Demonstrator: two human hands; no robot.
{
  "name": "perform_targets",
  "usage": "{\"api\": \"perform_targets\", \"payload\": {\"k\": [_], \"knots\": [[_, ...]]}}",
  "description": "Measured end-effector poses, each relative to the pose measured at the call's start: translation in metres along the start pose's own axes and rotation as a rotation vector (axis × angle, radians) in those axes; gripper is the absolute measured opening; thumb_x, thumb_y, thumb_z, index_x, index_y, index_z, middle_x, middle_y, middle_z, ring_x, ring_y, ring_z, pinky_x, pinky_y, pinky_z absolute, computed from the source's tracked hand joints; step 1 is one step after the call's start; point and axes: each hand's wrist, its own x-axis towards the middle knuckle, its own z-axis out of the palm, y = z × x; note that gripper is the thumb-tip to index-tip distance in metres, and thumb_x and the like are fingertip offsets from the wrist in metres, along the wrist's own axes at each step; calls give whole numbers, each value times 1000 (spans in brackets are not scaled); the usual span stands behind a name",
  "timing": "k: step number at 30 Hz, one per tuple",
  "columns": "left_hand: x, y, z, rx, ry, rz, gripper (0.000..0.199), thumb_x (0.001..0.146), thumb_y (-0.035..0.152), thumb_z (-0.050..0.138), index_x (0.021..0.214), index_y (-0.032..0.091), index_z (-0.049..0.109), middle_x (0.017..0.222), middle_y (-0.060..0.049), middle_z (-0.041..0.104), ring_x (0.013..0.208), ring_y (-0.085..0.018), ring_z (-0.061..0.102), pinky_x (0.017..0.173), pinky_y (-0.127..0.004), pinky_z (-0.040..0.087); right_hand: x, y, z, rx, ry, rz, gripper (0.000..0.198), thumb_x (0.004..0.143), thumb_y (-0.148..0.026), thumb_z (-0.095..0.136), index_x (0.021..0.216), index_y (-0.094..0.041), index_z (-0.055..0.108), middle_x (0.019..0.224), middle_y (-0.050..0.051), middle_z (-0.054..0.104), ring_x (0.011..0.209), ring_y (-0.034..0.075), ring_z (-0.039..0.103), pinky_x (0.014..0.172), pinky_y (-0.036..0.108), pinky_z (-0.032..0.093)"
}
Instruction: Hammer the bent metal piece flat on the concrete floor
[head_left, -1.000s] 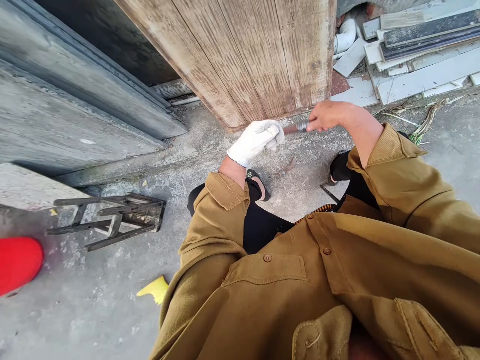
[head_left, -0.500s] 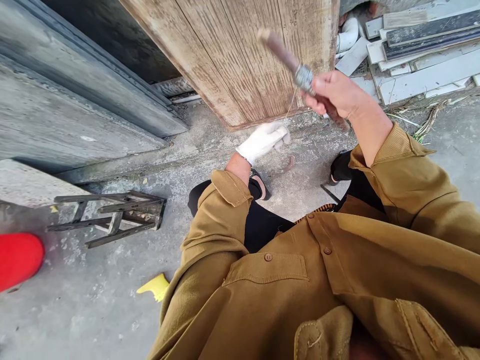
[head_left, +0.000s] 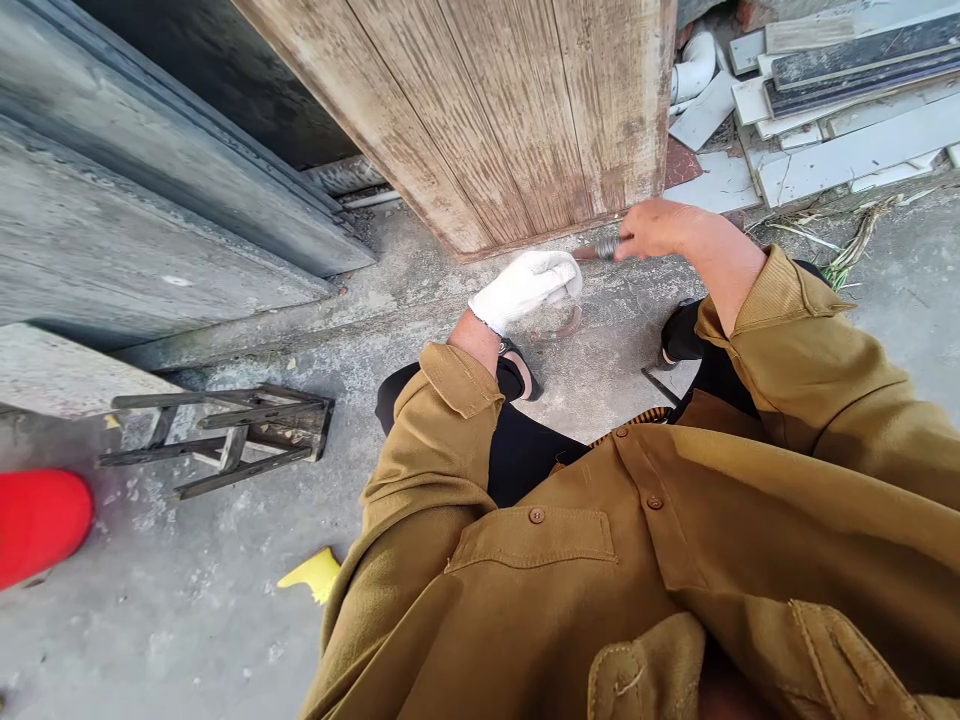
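Note:
My right hand (head_left: 652,228) is bare and closed around a brown wooden stick (head_left: 589,254). Thin grey wire (head_left: 607,247) is wound in a tight coil around the stick, just beside my fingers. The stick's near end points left and meets the fingertips of my left hand (head_left: 529,290), which wears a white knitted glove. The gloved fingers are curled closed; the wire strand in them is hard to see now. Just below the glove shows a curved brown piece (head_left: 568,326); whether it lies on the ground is unclear.
A worn wooden panel (head_left: 510,120) stands upright ahead. White boards and tiles (head_left: 847,165) are stacked at right near a white pipe (head_left: 696,68). On the left are a small wooden stool (head_left: 262,430), a red object (head_left: 41,525) and a yellow scrap (head_left: 315,574).
My right hand has lowered and turned the stick from raised and slanted to nearly level, bringing it beside the glove. The strand seen earlier between glove and coil is no longer clear.

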Motion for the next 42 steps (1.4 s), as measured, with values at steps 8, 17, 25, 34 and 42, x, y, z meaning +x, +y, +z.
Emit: {"api": "perform_targets", "payload": {"k": [8, 17, 25, 34, 42], "knots": [[0, 4, -7, 77, 142, 8, 48, 96, 58, 66, 76, 14, 64, 64, -2, 61, 49, -7, 45, 50, -22, 41, -8, -5, 5, 241, -479, -399, 37, 98, -47, 68, 79, -15, 70, 68, 0, 61, 67, 13, 54, 72, 30, 41], [7, -13, -9, 103, 211, -33, 46, 101, 55, 63, 78, 15, 62, 61, 0, 55, 51, -8, 47, 51, -22, 39, -16, 6, -3, 812, -13, -497, 43, 90, -58, 75, 76, -18, 64, 70, 1, 61, 61, 11, 49, 59, 27, 37], [9, -11, 10, -10, -85, 3, 68, 85, 78, 72, 80, 10, 69, 58, -1, 57, 47, -7, 45, 44, -22, 33, -1, 16, -4, 970, 541, -90, 42, 95, -59, 66, 75, -24, 56, 72, 5, 60, 62, 15, 48, 62, 33, 42], [0, 1, -5, -4, 165, 63, 53, 100, 63, 65, 80, 14, 66, 61, -1, 59, 49, -8, 53, 55, -23, 51, 8, 13, 5, 205, -85, -66, 34, 89, -48, 77, 73, -19, 69, 65, 3, 61, 76, 21, 62, 76, 35, 46], [8, -8, -2, 26, 190, 3, 48, 97, 59, 70, 77, 16, 62, 64, -1, 62, 48, -7, 47, 48, -20, 40, -18, 15, -10, 618, -270, -568, 41, 95, -51, 73, 75, -16, 66, 63, -3, 57, 58, 8, 47, 60, 24, 36]]}}
